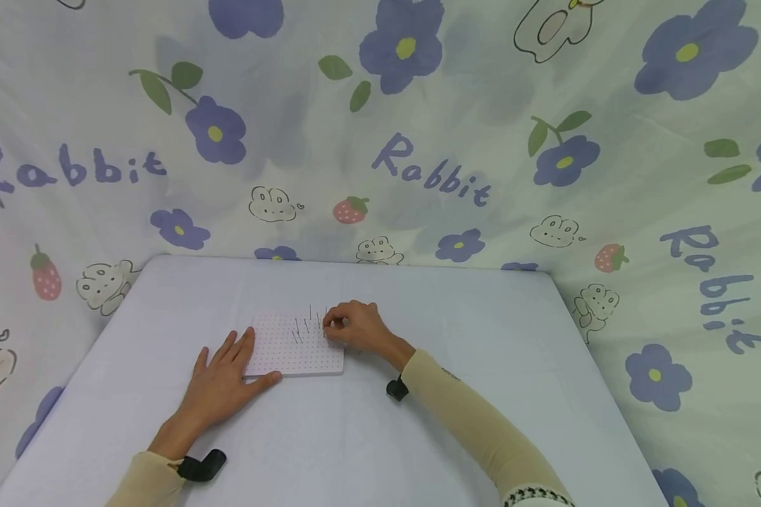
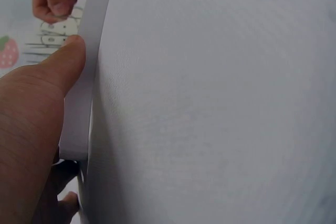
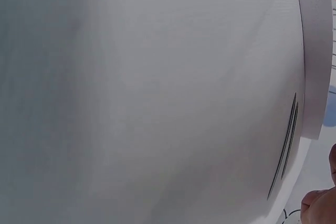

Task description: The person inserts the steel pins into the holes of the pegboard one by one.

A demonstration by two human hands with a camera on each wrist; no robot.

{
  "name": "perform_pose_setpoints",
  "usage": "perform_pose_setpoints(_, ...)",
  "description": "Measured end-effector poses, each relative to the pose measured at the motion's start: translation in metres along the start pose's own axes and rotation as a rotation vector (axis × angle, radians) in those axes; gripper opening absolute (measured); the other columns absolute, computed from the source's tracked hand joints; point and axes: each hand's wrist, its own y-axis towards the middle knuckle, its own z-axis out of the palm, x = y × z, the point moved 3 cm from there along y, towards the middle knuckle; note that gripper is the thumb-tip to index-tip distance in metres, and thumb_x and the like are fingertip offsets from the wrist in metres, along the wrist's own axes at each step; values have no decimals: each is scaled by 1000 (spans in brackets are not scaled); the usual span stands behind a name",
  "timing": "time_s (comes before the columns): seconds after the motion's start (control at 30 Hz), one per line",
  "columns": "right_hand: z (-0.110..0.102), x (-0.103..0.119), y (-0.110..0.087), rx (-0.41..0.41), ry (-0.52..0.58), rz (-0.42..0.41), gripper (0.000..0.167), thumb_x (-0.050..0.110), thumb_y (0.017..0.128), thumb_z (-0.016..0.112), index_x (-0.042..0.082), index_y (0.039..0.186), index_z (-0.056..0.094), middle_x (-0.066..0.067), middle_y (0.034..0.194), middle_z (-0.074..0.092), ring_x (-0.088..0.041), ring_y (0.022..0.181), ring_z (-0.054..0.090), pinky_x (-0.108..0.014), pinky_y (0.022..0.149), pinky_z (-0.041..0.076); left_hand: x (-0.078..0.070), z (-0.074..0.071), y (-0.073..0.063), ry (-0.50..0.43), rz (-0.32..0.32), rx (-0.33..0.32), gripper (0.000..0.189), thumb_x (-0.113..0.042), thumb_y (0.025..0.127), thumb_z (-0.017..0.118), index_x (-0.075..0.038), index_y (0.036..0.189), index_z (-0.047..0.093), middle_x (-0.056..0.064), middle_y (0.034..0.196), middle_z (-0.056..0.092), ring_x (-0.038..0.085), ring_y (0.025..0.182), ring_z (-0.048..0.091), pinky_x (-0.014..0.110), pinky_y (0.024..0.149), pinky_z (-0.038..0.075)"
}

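A white board (image 1: 279, 359) dotted with rows of small holes lies on the table. Several thin dark needles (image 1: 297, 326) stand up from its right half, some leaning. My left hand (image 1: 218, 384) rests at the board's left side, fingers spread and straight, thumb along the front edge. In the left wrist view that thumb (image 2: 68, 64) touches the board's side wall (image 2: 79, 114). Over the board's right edge, my right hand (image 1: 358, 327) pinches a needle between thumb and forefinger; the fingertips mostly hide it. Only part of the right hand (image 3: 320, 205) enters the right wrist view.
Two dark needles (image 3: 286, 145) lie side by side on the white table, close to the board's right side. A white cloth (image 1: 330, 155) printed with flowers and rabbits hangs behind the table (image 1: 469, 317) and along its sides.
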Motion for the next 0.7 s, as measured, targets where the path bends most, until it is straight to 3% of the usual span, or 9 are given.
perform_pose_setpoints(0.3,-8,-2,-2,27,-147,14,11,39,94,69,37,102,77,17,72,55,-6,77,49,-38,78,33,0,1,1,7,-2,-1,111,-76,88,54,4,158,21,26,160,31,48,149,21,75,112,5)
perform_pose_setpoints(0.5,-27,-11,-9,-1,-195,5,17,42,95,69,37,108,78,16,71,55,-6,76,49,-37,74,33,-1,0,0,4,3,-8,110,-74,88,55,4,158,20,26,160,31,48,149,21,75,112,5)
perform_pose_setpoints(0.7,-43,-21,-24,52,-283,-19,18,40,94,70,35,110,79,17,72,55,-7,75,49,-38,74,34,1,2,1,9,7,-5,110,-75,88,54,3,158,20,26,160,30,47,149,20,75,113,5)
